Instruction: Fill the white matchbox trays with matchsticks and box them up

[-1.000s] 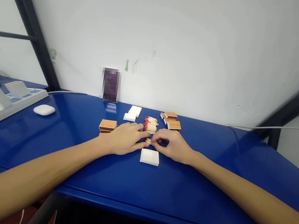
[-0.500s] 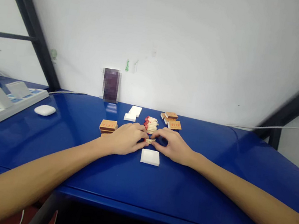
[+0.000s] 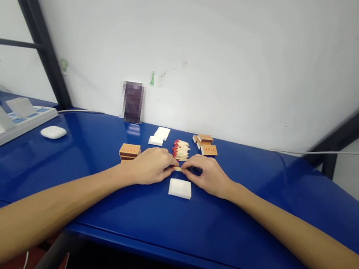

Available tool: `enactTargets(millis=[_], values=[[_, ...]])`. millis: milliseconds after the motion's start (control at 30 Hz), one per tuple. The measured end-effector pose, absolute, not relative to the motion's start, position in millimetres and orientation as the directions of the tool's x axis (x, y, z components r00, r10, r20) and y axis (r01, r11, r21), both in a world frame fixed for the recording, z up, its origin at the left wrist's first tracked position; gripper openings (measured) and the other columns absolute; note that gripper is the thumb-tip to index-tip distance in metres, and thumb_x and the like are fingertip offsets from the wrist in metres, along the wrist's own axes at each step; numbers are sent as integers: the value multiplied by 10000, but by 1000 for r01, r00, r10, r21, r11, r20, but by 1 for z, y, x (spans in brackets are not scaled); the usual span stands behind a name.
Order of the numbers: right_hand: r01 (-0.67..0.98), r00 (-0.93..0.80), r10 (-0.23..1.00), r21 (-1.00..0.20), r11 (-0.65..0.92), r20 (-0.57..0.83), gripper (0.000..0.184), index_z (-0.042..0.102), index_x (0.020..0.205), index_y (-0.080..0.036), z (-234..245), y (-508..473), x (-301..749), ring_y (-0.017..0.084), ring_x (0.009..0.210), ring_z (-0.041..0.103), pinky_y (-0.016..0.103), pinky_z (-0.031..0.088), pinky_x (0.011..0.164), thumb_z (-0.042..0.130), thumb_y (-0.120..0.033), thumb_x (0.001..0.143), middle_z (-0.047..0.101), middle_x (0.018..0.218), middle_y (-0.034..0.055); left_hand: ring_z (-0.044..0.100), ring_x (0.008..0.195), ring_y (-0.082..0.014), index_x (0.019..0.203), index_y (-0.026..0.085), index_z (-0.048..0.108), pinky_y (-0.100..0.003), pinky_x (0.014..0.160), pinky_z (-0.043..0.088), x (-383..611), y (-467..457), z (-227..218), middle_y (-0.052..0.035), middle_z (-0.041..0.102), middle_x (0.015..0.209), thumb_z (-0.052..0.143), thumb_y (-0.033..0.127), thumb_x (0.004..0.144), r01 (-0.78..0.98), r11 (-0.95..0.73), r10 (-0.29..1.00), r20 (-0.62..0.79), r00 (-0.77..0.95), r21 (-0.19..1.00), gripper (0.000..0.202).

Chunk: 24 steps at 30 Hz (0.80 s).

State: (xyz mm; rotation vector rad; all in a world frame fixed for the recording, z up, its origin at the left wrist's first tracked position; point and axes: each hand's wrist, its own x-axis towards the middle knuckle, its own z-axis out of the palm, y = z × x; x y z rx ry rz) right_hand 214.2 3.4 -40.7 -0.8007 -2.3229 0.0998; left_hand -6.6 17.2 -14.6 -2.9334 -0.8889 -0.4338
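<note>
A small bundle of matches lies crosswise between my two hands, just above the blue table. My left hand pinches its left end, hiding the match heads there. At the opposite end, the thumb and forefinger of my right hand close on the sticks. Right behind the fingers is a pile of red-tipped matches, heads mostly to the left. In front of the hands sits a white matchbox tray; whether anything is inside cannot be made out.
Orange matchboxes are stacked beside my left wrist, and more matchbox sleeves lie back right. Further white trays rest behind. On the left are a white earphone case and a power strip. A pixelated dark object leans against the wall.
My fingers have closed in on both ends of the small match bundle, which now shows less between them. The hands have otherwise hardly moved.
</note>
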Motion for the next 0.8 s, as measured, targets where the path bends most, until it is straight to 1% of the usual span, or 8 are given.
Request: enactTargets(millis=[133,233,367,633,800], values=[[523,-589,567,-263,811,576,75,685,849,-199,-41,3,215,153,719,623,287,469,677,618,-182,879,716,799,12,640,792,-194,1028,205,717,-285,669,452,-6,18,-16,-37,711,877,547,196,916,545,-838,529,293,796,34,203],[525,-584,564,-258,811,584,79,692,855,-201,-40,3,214,156,715,626,289,470,672,619,-205,886,720,802,16,644,819,-191,1034,199,711,-281,690,461,-6,19,-17,-38,715,912,545,184,911,533,-845,521,302,798,49,207],[535,-583,570,-254,806,580,77,695,867,-204,-41,3,213,160,724,631,291,475,679,620,-198,882,722,804,16,646,848,-191,1048,196,703,-281,707,470,-6,19,-17,-41,709,949,544,173,905,524,-849,517,306,799,66,215],[559,-590,565,-213,802,578,89,693,909,-205,-43,4,215,168,738,634,289,479,683,619,-176,871,723,818,23,633,845,-187,1034,200,705,-275,702,464,-6,20,-17,-38,692,929,544,167,897,527,-846,525,308,793,86,214],[557,-603,563,-207,804,565,92,692,877,-201,-41,3,214,158,713,628,284,473,677,612,-155,874,719,790,13,624,844,-187,1024,205,699,-274,688,455,-6,18,-17,-38,683,919,548,169,893,537,-839,535,306,788,87,203]])
